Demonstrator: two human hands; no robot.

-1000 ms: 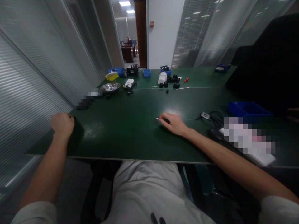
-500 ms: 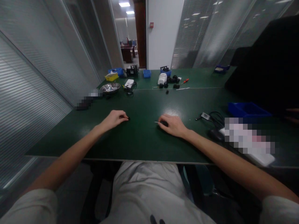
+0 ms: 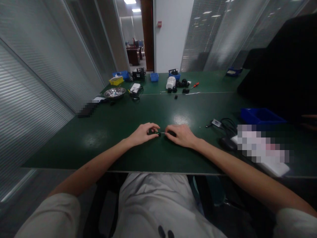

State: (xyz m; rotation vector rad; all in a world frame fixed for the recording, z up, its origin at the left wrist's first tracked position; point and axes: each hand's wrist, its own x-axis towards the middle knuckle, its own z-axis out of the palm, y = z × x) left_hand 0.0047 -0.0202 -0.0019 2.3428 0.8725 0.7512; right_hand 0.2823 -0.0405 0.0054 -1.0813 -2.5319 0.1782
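My left hand is closed in a pinch on a small black part, whose exact kind is too small to make out. Facing it, my right hand grips a thin-shafted screwdriver. Its slim metal shaft points left and meets or nearly meets the black part; actual contact cannot be made out. The screwdriver's handle is mostly hidden by my fingers. Both hands are low over the green table, close together near its front edge.
To the right are a cable with a white tag, a black mouse and a blue tray. Farther back stand a metal bowl, a yellow bin, several black parts and a red-handled screwdriver. Part of another person's hand shows at far right.
My left hand has moved right with the small black part, from well apart to right beside the screwdriver's tip. My right hand has stayed nearly in place.
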